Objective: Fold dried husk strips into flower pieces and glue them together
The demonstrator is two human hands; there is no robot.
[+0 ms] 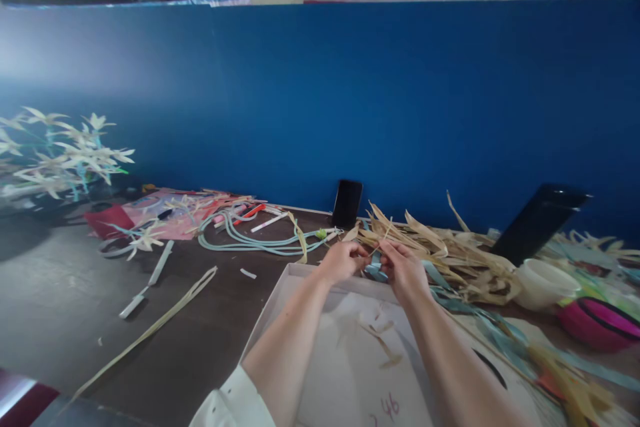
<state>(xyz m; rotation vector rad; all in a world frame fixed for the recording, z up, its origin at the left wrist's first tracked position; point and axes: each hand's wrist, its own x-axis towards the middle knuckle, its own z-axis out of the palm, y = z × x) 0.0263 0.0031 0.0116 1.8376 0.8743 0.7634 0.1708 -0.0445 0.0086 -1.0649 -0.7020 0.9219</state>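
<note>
Pale cuff point(233, 403) of my left sleeve is lying nearest me, and my forearms are reaching over a shallow white box point(273, 310). Handwriting point(390, 405) on its floor is reading "46" in reddish marker, with another mark beside it running out of view. Dry scraps point(391, 361) are lying above the number. Just past the box's far rim, my hands are working close together: my left hand point(344, 261) and right hand point(404, 268) are both pinching a thin tan strip point(381, 247) at the fingertips. Dry husks point(425, 240) are spreading behind my right hand. Beyond, a dark phone point(347, 203) is leaning near the blue partition point(320, 100).
</note>
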